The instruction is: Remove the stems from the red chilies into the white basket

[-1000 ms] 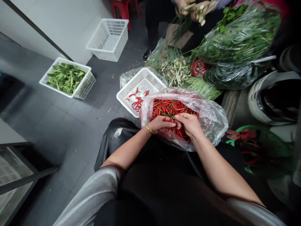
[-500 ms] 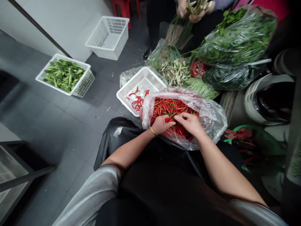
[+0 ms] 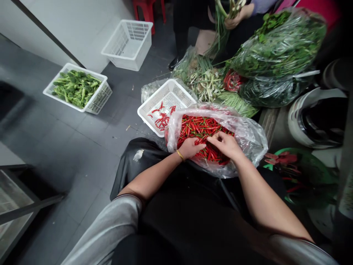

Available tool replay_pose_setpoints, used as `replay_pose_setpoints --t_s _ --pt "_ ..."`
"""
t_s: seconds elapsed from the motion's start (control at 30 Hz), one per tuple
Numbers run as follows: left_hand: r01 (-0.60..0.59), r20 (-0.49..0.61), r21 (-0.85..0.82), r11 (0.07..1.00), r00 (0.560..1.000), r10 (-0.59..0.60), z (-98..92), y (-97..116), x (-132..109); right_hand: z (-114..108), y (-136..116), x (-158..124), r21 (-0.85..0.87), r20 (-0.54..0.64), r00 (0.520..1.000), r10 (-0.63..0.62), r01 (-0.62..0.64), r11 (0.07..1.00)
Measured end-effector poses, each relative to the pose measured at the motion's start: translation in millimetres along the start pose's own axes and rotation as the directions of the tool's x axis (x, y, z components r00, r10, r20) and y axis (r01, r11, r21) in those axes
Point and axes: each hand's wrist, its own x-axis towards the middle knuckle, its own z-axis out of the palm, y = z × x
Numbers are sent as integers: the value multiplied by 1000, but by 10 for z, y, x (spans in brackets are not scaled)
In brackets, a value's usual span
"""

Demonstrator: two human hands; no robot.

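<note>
A clear plastic bag [image 3: 248, 136] full of red chillies [image 3: 198, 127] rests on my lap. Both hands are inside its mouth. My left hand [image 3: 191, 147], with a gold bracelet on the wrist, has its fingers curled onto the chillies. My right hand [image 3: 227, 144] pinches at the chillies with fingers pressed together, almost touching the left. Just beyond the bag stands a white perforated basket [image 3: 176, 96] holding a few red chillies [image 3: 162, 118].
A white basket of green vegetables [image 3: 76, 88] and an empty white basket [image 3: 127, 44] stand on the grey floor at left. Bags of greens [image 3: 278, 40] and cut stalks [image 3: 205, 79] lie ahead. Another person's hand [image 3: 233, 22] holds green stalks. A green basin [image 3: 303, 173] sits at right.
My hands stayed in the bag, the fingers shifting slightly among the chillies. The other person's hands with the stalks moved at the top.
</note>
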Motion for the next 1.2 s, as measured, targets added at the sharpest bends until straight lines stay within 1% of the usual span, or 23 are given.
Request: replay_pose_setpoints --t_s 0.07,0.17,0.23,0.3,0.33,0.4,0.43,0.47,0.5,0.53,0.57,0.6,0.67,0.73,0.8,0.87,0.93,1.0,1.03,1.07,1.13,1.17,1.2 --pt "-75 58 -2 997 995 75 -35 15 -5 -18 39 39 190 152 988 -28 -1 982" --pt "-43 249 -106 993 966 68 -147 126 -49 58 -26 -31 503 236 969 -70 -61 862" --pt "17 438 -137 990 898 45 -243 278 -112 140 -97 -133 686 289 956 -51 -170 708" --pt "28 609 -141 990 790 64 -310 464 -199 212 -138 -220 773 344 939 -13 -276 571" --pt "8 669 -157 988 736 100 -324 551 -244 236 -139 -241 787 351 936 26 -310 533" --pt "-43 721 -223 974 665 194 -320 668 -321 245 -96 -221 773 280 946 164 -323 546" --pt "-45 721 -257 965 656 222 -313 686 -342 226 -58 -178 732 197 952 235 -302 610" --pt "-23 714 -283 959 663 226 -312 674 -347 195 -16 -117 650 90 955 282 -271 710" --pt "17 696 -304 952 686 210 -321 634 -336 155 24 -39 513 -23 957 290 -238 825" --pt "65 669 -328 942 720 183 -342 574 -308 113 58 53 326 -123 958 260 -209 922" --pt "111 636 -359 927 756 156 -373 502 -267 76 80 154 114 -190 960 204 -185 976" --pt "143 594 -399 906 793 136 -412 428 -218 46 91 259 -91 -204 968 146 -167 982" --pt "150 479 -479 865 870 114 -492 309 -117 14 81 458 -397 -125 989 77 -121 910" --pt "95 338 -492 865 937 89 -544 260 -36 -3 45 590 -545 -11 999 52 -49 837" --pt "-25 175 -408 913 979 105 -539 269 18 -27 1 599 -578 8 1000 20 -12 816" --pt "-174 46 -243 954 981 191 -472 296 48 -57 -42 474 -522 -23 999 -37 19 853" --pt "-275 4 -70 959 961 276 -367 311 55 -67 -83 253 -372 -18 995 -97 83 924" --pt "-304 40 55 951 952 302 -266 309 39 -35 -107 15 -79 34 995 -99 101 992" --pt "-303 74 92 949 952 297 -229 304 23 -6 -108 -84 118 61 995 -77 70 991" --pt "-297 114 105 949 952 285 -204 295 3 27 -100 -156 321 89 995 -53 22 947" --pt "-260 207 39 965 947 247 -191 266 -40 95 -72 -193 619 123 992 -21 -60 783" --pt "-212 255 -33 977 943 214 -199 243 -58 128 -61 -151 675 115 993 -16 -66 734" --pt "-141 299 -118 983 939 171 -213 213 -72 163 -59 -70 664 85 996 -18 -43 747"
